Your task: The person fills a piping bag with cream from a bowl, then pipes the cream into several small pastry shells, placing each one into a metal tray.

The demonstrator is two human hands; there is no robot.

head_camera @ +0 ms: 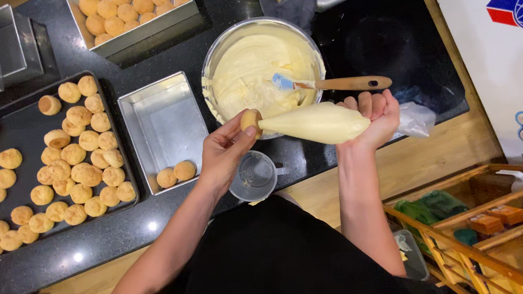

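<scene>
Holding a small puff (248, 120) at the centre of the frame, the left hand (224, 151) pinches it between thumb and fingertips. The right hand (377, 116) is closed around the wide end of a piping bag (315, 124), and the bag's tip touches the puff, probably going into it, though the view is not clear enough to be sure. The puff looks light, dry and fragile, so I think a gentle hold on its sides is best. The bag is soft and full; it gives under pressure and is best taken at the back, where the hand can squeeze.

Above the hands, a metal bowl (212, 56) holds pale cream and a spatula (332, 85) with a wooden handle. Left of centre, a square tin (144, 107) holds two puffs in its lower corner. At the left edge, a dark tray (20, 127) is covered with many puffs. At the top, another tin (138, 36) is full of puffs. Below the left hand stands a clear cup (255, 178), which seems empty.
</scene>
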